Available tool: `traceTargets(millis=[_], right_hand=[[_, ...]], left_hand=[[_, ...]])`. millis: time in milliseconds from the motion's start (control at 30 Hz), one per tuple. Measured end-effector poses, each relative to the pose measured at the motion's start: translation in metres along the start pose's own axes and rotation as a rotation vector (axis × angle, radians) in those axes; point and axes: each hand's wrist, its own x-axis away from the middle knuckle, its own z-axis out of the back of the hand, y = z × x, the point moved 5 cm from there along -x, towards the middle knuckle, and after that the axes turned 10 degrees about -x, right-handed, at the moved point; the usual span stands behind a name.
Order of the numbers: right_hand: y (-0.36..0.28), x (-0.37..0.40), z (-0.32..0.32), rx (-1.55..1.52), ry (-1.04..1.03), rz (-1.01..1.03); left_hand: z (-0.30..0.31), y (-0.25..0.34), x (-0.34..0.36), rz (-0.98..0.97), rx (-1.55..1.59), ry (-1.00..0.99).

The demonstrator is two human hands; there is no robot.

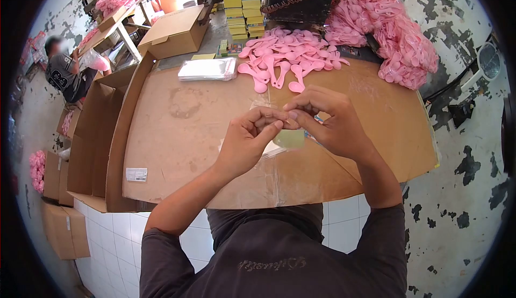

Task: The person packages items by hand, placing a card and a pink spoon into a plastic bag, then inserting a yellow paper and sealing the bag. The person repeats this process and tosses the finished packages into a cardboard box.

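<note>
My left hand (244, 139) and my right hand (336, 119) meet over the middle of the cardboard-covered table, thumbs and fingers pinched together. Between them is a clear plastic bag (273, 151), largely hidden by my fingers. A pale green card (291, 139) shows just below my fingertips, overlapping the bag in this view. Beyond my hands lies a loose pile of pink plastic spoons (290, 56). Left of the spoons sits a stack of clear plastic bags (207, 69).
An open cardboard box (88, 142) stands against the table's left edge. Stacks of yellow cards (234, 13) and a closed carton (171, 29) are at the back. Bagged pink spoons (400, 40) heap at back right. Another person (65, 72) sits far left.
</note>
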Motion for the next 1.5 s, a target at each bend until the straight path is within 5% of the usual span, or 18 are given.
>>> traceTargets(millis=[300, 500, 700, 800, 900, 1300, 1500], right_hand=[[0.004, 0.003, -0.002, -0.037, 0.043, -0.014], [0.01, 0.003, 0.0, -0.004, -0.008, 0.033], [0.022, 0.01, -0.007, -0.11, -0.1, -0.151], [0.032, 0.013, -0.002, -0.333, -0.056, -0.303], [0.038, 0.014, 0.001, -0.425, 0.085, -0.242], [0.028, 0.011, 0.002, -0.171, 0.109, -0.075], [-0.003, 0.011, -0.006, 0.478, 0.152, 0.357]], left_hand=[[-0.01, 0.015, 0.004, -0.097, -0.397, -0.012], [-0.005, -0.002, -0.001, -0.027, -0.122, -0.052], [0.001, 0.001, 0.001, -0.039, -0.138, 0.033], [0.001, 0.011, 0.0, 0.0, 0.047, -0.075], [-0.004, 0.007, 0.002, -0.038, -0.121, -0.118], [0.003, -0.009, 0.004, 0.052, -0.173, 0.019], [-0.005, 0.011, 0.008, -0.089, -0.395, 0.092]])
